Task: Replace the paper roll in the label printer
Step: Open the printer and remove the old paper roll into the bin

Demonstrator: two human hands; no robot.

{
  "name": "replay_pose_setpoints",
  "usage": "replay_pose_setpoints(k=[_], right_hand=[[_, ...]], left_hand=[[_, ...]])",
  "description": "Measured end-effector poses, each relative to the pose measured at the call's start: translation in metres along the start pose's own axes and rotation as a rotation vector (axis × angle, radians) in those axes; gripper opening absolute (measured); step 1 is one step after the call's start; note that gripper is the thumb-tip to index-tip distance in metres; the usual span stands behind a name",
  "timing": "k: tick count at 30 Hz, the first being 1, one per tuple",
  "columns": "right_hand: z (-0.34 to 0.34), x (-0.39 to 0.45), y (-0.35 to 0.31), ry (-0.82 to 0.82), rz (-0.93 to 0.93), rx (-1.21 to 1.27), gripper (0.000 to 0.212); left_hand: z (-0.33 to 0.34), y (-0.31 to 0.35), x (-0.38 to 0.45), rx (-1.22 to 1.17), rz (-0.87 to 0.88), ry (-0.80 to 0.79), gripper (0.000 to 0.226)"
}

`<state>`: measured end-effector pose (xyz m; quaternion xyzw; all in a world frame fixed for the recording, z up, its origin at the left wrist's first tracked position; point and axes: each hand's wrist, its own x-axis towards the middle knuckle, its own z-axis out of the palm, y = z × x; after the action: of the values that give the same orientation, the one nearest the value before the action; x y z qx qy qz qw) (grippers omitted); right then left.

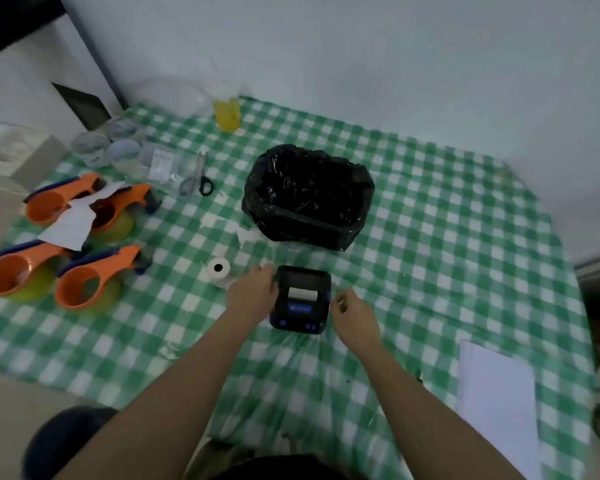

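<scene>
A small black label printer (300, 299) with blue buttons sits on the green checked tablecloth (430, 237) near the front middle. A strip of white paper (302, 293) shows in its top slot. My left hand (252, 292) rests against the printer's left side and holds it. My right hand (352, 315) hovers just right of the printer with fingers loosely curled and nothing in them. A white paper roll (219, 270) stands on end on the cloth, just left of my left hand.
A bin lined with a black bag (307, 197) stands behind the printer. Several orange tape dispensers (84, 285) lie at the left, scissors (198, 178) behind them, a yellow cup (226, 114) at the back. White sheets (496, 403) lie at the front right.
</scene>
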<state>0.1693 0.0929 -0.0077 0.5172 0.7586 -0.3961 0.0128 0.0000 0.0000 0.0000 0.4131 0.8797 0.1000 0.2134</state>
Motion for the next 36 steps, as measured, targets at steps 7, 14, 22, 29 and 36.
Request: replay_pose_setpoints(k=[7,14,22,29,36], right_hand=[[-0.002,0.029,-0.005,-0.038,0.09,0.104,0.016],[-0.017,0.058,-0.017,-0.207,0.284,0.055,0.044],[-0.023,0.072,-0.027,-0.294,0.359,-0.024,0.055],[-0.017,0.051,-0.01,-0.225,0.4,0.497,0.017],[0.0,0.041,-0.008,-0.145,0.522,0.771,0.019]], left_hand=[[0.014,-0.009,0.002,-0.122,-0.054,-0.076,0.031],[0.009,-0.007,0.004,-0.193,-0.065,-0.154,0.033],[0.017,-0.007,-0.001,-0.355,-0.113,-0.197,0.044],[0.021,-0.014,0.002,-0.432,-0.112,-0.207,0.051],[0.025,-0.017,0.005,-0.445,-0.108,-0.186,0.049]])
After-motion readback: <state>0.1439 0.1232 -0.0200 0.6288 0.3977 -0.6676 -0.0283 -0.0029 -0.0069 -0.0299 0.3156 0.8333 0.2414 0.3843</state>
